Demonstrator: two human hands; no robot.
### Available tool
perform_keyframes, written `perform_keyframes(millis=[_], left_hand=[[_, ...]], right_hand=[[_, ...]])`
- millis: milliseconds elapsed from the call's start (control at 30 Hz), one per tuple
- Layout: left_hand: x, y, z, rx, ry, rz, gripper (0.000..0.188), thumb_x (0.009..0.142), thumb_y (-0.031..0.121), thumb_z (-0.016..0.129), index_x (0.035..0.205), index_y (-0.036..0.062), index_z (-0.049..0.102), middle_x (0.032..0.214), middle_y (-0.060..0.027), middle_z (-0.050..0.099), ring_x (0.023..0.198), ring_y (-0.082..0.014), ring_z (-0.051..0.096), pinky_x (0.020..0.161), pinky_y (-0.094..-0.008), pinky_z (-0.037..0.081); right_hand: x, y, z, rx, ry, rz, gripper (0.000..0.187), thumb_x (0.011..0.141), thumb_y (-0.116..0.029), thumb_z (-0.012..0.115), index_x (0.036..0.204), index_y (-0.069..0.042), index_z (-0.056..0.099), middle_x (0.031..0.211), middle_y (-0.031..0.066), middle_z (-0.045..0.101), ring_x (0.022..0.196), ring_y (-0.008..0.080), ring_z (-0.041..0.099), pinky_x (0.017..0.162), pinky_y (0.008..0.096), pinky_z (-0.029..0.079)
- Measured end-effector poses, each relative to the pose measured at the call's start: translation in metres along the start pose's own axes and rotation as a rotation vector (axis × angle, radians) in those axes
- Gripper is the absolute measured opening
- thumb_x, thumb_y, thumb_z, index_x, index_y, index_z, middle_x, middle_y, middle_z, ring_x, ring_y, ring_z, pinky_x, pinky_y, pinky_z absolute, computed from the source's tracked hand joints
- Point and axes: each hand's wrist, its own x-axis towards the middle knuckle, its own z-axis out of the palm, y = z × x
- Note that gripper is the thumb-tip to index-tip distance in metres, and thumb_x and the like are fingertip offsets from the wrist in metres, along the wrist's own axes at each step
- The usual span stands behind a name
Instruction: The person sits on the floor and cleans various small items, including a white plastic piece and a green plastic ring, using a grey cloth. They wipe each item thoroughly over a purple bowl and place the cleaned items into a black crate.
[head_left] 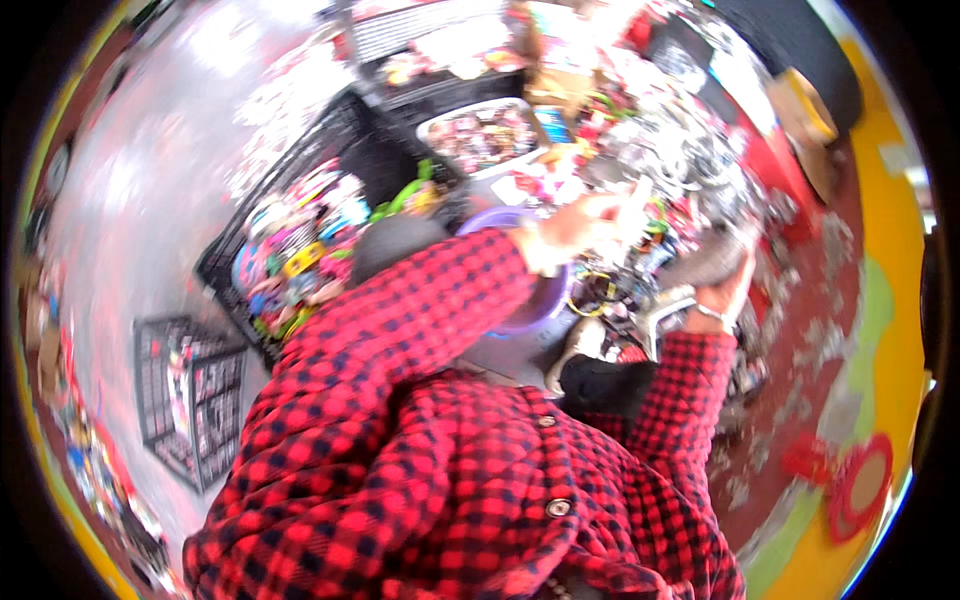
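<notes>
My left hand (575, 232) reaches over a purple basin (545, 312) toward a heap of small mixed goods. Its fingers are smeared by motion, and a pale thing (633, 208) shows at their tips; I cannot tell whether they grip it. My right hand (724, 290) is closed against a grey-brown, soft-looking thing (708, 257) at the heap's right side; its kind is too blurred to tell. Under the hands lie loose small pieces, among them a yellow ring (592, 294). Clear plastic wrapping (670, 145) covers much of the heap beyond.
A black crate (235, 275) full of colourful small items stands at left, with a white tray (480, 138) of small pieces behind it. A dark grid basket (190, 400) sits on the floor farther left. At lower right are a red round-topped stool (860, 487) and plastic scraps.
</notes>
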Motion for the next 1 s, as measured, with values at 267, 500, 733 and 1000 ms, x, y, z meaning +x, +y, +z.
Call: perform_keyframes(millis=[267, 500, 733, 1000], left_hand=[[-0.004, 0.014, 0.015, 0.232, -0.041, -0.016, 0.028, 0.081, 0.008, 0.059, 0.108, 0.0055, 0.054, 0.083, 0.005, 0.055, 0.069, -0.0014, 0.048, 0.054, -0.0162, 0.036], [-0.009, 0.011, 0.02, 0.257, -0.072, -0.11, 0.031, 0.081, 0.006, 0.058, 0.111, 0.0036, 0.053, 0.081, 0.0061, 0.053, 0.066, -0.0005, 0.045, 0.052, -0.0158, 0.037], [-0.011, 0.007, 0.007, 0.314, -0.038, -0.031, 0.031, 0.078, -0.003, 0.056, 0.108, -0.0001, 0.056, 0.094, -0.0017, 0.059, 0.083, -0.0082, 0.054, 0.071, -0.0222, 0.044], [-0.018, 0.016, 0.016, 0.428, -0.072, -0.113, 0.024, 0.08, -0.001, 0.055, 0.104, 0.003, 0.059, 0.08, 0.0023, 0.057, 0.068, -0.0042, 0.05, 0.058, -0.0203, 0.041]], right_hand=[[-0.007, 0.002, 0.032, 0.03, 0.092, -0.146, 0.043, 0.083, -0.029, 0.054, 0.117, -0.004, 0.049, 0.111, 0.0108, 0.057, 0.098, 0.0262, 0.056, 0.086, 0.0382, 0.046], [-0.035, 0.037, 0.058, -0.716, -0.296, -0.398, 0.034, 0.081, 0.002, 0.05, 0.114, -0.004, 0.052, 0.108, 0.0057, 0.055, 0.097, 0.0156, 0.051, 0.087, 0.027, 0.04], [-0.044, 0.053, 0.07, -0.94, -0.574, -0.533, 0.042, 0.063, 0.014, 0.049, 0.098, -0.006, 0.064, 0.102, 0.0088, 0.06, 0.1, 0.0209, 0.053, 0.088, 0.0308, 0.04], [-0.04, 0.042, 0.066, -1.011, -0.433, -0.578, 0.038, 0.068, 0.013, 0.054, 0.098, -0.008, 0.065, 0.098, 0.0056, 0.059, 0.094, 0.0158, 0.054, 0.081, 0.0262, 0.042]])
